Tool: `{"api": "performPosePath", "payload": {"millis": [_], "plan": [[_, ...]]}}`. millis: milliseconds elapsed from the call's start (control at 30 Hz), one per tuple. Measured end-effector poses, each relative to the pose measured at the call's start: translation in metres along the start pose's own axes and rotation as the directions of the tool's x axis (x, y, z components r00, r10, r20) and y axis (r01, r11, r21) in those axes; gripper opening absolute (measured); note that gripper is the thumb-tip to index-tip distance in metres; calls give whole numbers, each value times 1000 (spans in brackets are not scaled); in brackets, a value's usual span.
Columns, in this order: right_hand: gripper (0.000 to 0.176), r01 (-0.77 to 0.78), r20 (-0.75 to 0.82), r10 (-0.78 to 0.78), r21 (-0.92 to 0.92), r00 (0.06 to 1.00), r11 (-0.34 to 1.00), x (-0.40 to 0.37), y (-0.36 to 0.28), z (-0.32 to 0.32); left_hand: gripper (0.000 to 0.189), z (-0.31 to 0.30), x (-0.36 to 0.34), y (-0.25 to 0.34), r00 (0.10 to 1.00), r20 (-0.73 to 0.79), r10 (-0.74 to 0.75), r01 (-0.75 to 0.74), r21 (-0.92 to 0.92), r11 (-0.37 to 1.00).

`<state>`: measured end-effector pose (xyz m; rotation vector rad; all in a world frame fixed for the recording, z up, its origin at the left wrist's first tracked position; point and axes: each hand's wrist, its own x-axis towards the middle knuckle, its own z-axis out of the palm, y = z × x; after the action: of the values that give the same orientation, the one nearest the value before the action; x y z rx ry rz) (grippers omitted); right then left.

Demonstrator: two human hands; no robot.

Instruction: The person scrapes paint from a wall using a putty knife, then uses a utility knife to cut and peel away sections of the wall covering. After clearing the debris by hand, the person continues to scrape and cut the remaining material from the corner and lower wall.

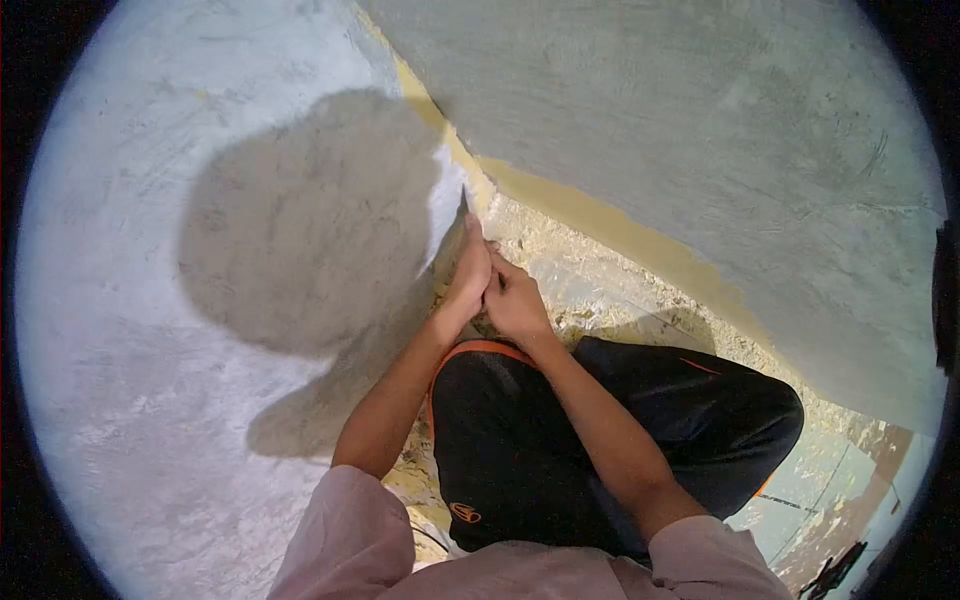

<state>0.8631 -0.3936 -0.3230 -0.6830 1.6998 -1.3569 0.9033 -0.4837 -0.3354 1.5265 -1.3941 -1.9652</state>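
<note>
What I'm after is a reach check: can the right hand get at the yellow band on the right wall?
Probably yes: the right hand is near the yellow band, and nothing visible stands between them.

Two grips — one left grip (472, 262) and one right grip (518, 300) — and two bare forearms, one left (392, 400) and one right (605, 420). One shirt (520, 575) with two sleeves, left (350, 530) and right (710, 560). One pair of black shorts (520, 430), bearing one orange logo (465, 513). Two grey walls, left (110, 230) and right (680, 110); two yellow bands, one in the corner seam (415, 88) and one along the right wall's base (590, 212). One yellow-spattered floor (560, 265). One pale panel (805, 480) with print — its lines of lettering too small to count. One thin dark cord (430, 537).
</note>
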Motion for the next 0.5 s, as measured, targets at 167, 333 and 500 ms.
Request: {"api": "performPosePath", "payload": {"millis": [167, 333, 500], "plan": [[38, 133, -71, -134, -17, 988, 991, 0, 12, 2, 57, 9, -14, 8, 996, -74, -45, 42, -47, 998], [40, 6, -3, -6, 46, 1000, 999, 9, 11, -4, 69, 10, 1, 6, 1000, 20, -21, 20, 21, 1000], [37, 69, -21, -73, -152, 997, 986, -4, 5, 2, 67, 1, -5, -1, 994, -108, -32, 32, 0, 999]]}}
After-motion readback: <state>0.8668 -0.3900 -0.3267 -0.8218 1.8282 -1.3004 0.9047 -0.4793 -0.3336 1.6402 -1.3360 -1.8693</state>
